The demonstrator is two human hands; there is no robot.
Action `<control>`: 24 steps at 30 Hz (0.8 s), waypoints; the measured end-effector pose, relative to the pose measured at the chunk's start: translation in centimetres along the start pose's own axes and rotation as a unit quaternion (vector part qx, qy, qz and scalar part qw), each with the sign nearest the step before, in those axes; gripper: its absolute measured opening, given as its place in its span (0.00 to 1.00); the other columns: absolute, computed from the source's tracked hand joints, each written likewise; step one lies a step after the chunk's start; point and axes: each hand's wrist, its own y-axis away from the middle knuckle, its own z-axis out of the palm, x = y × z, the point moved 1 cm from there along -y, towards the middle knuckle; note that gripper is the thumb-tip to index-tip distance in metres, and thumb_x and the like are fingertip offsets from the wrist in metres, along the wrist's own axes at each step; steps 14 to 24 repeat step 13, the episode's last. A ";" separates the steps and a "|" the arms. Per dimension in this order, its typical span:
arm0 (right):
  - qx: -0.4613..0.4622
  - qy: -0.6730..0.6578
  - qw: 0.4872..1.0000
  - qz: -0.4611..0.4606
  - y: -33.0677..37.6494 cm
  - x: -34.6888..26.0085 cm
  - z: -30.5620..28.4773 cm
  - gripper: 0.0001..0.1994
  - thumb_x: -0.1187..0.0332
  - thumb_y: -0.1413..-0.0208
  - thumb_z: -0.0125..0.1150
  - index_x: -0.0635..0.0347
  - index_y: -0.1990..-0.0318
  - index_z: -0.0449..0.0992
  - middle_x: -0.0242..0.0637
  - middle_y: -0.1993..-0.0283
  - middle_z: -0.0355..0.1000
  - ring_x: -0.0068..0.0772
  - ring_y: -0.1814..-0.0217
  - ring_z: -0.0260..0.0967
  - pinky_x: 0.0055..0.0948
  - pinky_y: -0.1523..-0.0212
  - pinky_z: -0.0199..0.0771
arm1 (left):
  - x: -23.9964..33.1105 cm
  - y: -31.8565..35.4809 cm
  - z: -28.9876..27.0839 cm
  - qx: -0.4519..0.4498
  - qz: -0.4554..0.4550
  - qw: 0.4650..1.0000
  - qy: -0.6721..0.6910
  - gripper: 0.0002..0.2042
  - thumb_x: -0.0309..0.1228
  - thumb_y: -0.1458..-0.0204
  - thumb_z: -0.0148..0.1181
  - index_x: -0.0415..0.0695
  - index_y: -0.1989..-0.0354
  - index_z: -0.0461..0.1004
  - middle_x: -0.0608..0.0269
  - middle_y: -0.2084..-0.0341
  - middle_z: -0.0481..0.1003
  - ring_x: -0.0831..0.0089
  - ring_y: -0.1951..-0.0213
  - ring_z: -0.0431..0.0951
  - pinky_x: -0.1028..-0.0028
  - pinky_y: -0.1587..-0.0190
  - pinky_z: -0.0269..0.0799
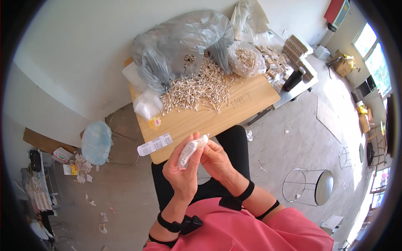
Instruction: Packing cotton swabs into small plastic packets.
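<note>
A small clear bag packed with cotton swabs (pixel 188 154) is held above my lap, just off the table's near edge. My left hand (pixel 181 178) wraps round its sides, with the white tips facing down and to the left. At the upper right end, the fingers of my right hand (pixel 217 162) pinch the clear plastic. A heap of loose cotton swabs (pixel 197 92) lies on the wooden table (pixel 209 113), spilling from a big grey plastic bag (pixel 176 46). Nearer to me, a white printed label strip (pixel 155 144) overhangs the table's left edge.
Clear plastic bags (pixel 148 104) and a yellow label (pixel 155 123) lie at the table's left. Another bag of swabs (pixel 247 58) stands at the far right, by a dark bottle (pixel 294 79). Stools stand left (pixel 96 142) and right (pixel 323 187). Scraps litter the floor.
</note>
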 end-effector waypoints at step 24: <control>0.009 0.253 0.967 -0.039 -0.7 -1.8 -0.2 0.12 0.66 0.35 0.59 0.58 0.47 0.75 0.37 0.44 0.76 0.33 0.45 0.75 0.37 0.39 0.73 | 3.3 -0.5 -0.8 -0.057 0.093 0.979 -0.175 0.17 0.25 0.47 0.66 0.35 0.48 0.77 0.53 0.53 0.81 0.60 0.49 0.81 0.57 0.32 0.60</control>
